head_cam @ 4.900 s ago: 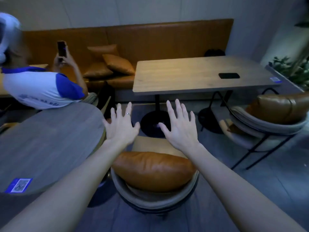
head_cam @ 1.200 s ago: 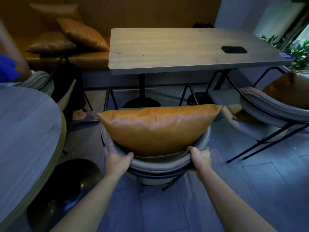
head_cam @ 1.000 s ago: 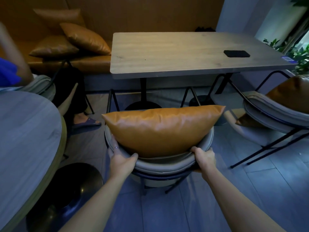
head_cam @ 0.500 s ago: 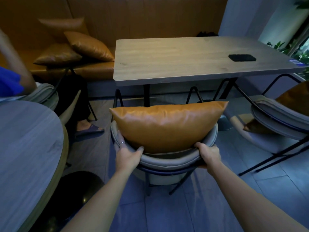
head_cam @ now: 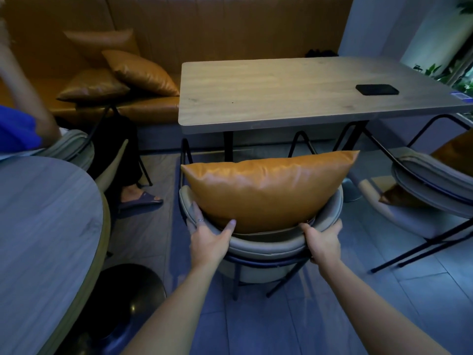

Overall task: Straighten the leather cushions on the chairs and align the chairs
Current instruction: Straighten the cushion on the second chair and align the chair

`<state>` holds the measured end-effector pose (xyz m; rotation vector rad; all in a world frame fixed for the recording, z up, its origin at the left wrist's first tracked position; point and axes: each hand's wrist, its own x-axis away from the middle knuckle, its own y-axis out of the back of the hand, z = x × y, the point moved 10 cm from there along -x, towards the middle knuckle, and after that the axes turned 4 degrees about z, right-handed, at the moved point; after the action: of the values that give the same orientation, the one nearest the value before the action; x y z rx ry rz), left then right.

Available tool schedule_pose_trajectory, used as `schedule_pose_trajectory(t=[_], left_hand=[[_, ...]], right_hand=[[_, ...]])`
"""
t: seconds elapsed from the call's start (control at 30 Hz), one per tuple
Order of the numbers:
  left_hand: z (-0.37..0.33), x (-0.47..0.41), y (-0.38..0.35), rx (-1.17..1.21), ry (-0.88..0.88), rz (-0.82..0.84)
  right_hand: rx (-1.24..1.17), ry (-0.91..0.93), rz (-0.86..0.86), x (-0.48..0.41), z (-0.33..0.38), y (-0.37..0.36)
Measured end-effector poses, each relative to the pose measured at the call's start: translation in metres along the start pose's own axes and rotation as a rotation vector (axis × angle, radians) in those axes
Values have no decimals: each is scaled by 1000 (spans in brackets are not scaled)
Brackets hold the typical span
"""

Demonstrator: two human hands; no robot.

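1. Nearest the camera, two bare forearms reach forward over the grey tiled floor [head_cam: 422,303].
2. The left hand [head_cam: 207,239] clasps the curved backrest of the chair [head_cam: 266,245], thumb up against the lower edge of the leather cushion [head_cam: 266,190]; a ring sits on one finger.
3. The right hand [head_cam: 323,239] grips the same backrest further round, fingers wrapped over the padded rim.
4. The tan cushion stands upright on the chair, leaning on the backrest, its top edge roughly level.
5. At the left, a round counter [head_cam: 38,226] fills the near corner, with a dark domed base [head_cam: 128,303] under it.
6. At the right stands a second chair [head_cam: 430,190] with its own tan cushion [head_cam: 455,152], turned at an angle.
7. Just beyond the held chair is a rectangular wooden counter [head_cam: 281,93]; a dark phone [head_cam: 377,89] lies flat near its right end.
8. A seated person's blue sleeve [head_cam: 15,131] and sandalled foot [head_cam: 139,198] show at the left.
9. Farthest back, a tan bench seat [head_cam: 204,26] carries loose cushions [head_cam: 138,73] piled together.
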<state>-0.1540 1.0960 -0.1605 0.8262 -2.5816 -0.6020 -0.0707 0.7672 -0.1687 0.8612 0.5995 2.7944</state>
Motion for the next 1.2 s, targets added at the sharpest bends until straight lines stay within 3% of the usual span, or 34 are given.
schedule_pose_trajectory(t=[0.4,0.6,0.7,0.77,0.93,1.07,1.2], left_hand=[[0,7,7,54,-24,20],[0,5,4,69,5,31],[-1,6,4,54,9,48],[-2,6,2,57,9,65],[-6,9,2,16,22,115],[-4,9,8,183,30,180],[30,20,12,442,280,190]], right_hand=[[-44,-1,142,11,-2,-16],[-39,-3,145,6,-2,-16],[60,25,66,10,7,-5],[186,151,-31,20,26,5],[538,669,-232,80,103,-6],[855,1017,-128,127,152,-66],[1057,1183,72,156,174,-127]])
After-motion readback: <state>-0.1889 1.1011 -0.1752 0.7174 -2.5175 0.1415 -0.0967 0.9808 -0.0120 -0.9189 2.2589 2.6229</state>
